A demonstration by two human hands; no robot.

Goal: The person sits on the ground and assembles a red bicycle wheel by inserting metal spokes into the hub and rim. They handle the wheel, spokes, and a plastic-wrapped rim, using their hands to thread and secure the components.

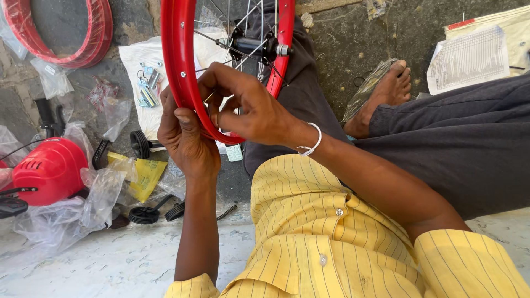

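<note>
A red bicycle wheel rim (178,49) stands upright in front of me, with thin steel spokes (243,52) running to a black hub (251,45). My left hand (185,135) grips the rim's lower outer edge, thumb pressed on the red metal. My right hand (248,107) reaches inside the rim, its fingertips pinched on a small spoke end at the rim's inner wall. A white bangle (314,140) circles my right wrist. What the fingertips pinch is too small to make out.
A second red rim (83,44) lies at the top left. A red plastic part (49,168) sits in clear wrapping at the left. Small black wheels (142,214), a yellow sheet (144,175) and a bag of hardware (148,91) litter the ground. My bare foot (386,91) rests beside papers (469,58).
</note>
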